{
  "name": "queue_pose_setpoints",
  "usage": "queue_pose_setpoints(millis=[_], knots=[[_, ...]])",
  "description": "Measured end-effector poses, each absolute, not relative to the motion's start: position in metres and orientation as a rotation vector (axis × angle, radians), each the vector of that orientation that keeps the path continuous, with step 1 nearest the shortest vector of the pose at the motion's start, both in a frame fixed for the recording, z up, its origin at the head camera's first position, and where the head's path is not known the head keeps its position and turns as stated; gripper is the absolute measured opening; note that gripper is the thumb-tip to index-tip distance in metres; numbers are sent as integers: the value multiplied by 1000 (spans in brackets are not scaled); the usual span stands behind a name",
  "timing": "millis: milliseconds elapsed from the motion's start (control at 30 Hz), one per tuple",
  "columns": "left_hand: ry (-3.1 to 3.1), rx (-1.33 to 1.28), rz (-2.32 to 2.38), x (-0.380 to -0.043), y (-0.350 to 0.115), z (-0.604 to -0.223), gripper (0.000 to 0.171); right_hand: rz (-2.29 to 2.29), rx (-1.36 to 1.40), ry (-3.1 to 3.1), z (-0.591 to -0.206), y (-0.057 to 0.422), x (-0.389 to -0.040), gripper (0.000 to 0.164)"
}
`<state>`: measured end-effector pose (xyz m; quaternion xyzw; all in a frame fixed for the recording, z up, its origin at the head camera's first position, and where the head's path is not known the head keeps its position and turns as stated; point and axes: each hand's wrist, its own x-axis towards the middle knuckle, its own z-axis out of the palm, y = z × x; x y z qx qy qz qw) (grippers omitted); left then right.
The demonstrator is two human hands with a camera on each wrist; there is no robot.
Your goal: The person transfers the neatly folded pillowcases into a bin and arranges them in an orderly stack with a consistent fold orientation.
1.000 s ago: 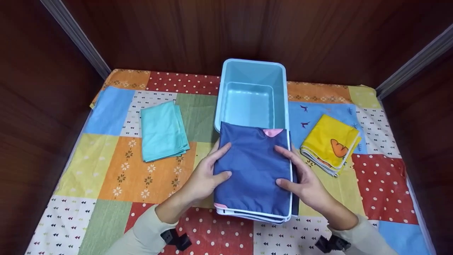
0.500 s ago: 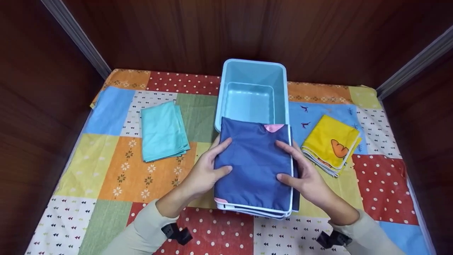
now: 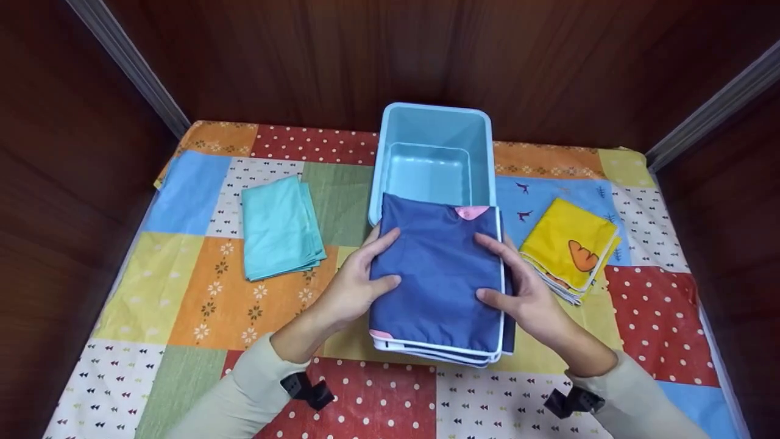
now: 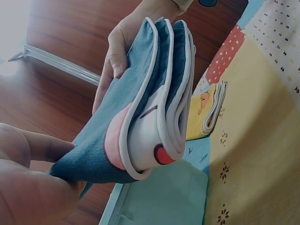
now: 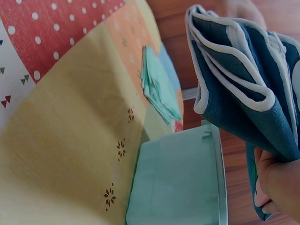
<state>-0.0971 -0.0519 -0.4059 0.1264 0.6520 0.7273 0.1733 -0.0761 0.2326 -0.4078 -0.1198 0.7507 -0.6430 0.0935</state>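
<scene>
A folded navy cloth (image 3: pixel 436 277) with white piping and pink patches is held level between both hands, above the patchwork tablecloth. My left hand (image 3: pixel 359 280) grips its left side, thumb on top and other fingers partly hidden beneath. On the opposite side my right hand (image 3: pixel 524 286) grips it the same way. The cloth's far edge overlaps the near rim of a light blue plastic bin (image 3: pixel 376 164) in the head view. Several folded layers (image 4: pixel 164 103) with white edging show in the left wrist view, and the bin (image 5: pixel 180 183) stands below the cloth in the right wrist view.
A folded turquoise cloth (image 3: pixel 281 228) lies on the left of the patchwork tablecloth (image 3: pixel 256 311). To the right lies a folded yellow cloth (image 3: pixel 570 244) with a carrot print. Dark brown wood panels (image 3: pixel 426 55) rise behind and at both sides.
Both hands have carried the folded navy cloth slightly forward, so it overlaps more of the bin's near end. The bin and the turquoise and yellow cloths stay in place.
</scene>
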Motion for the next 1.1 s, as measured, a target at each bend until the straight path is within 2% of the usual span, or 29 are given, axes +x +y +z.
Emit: queue_pose_setpoints(millis=[1100], knots=[[1899, 300, 2029, -133, -44, -390, 69, -1848, -264, 2263, -389, 235, -110, 71]])
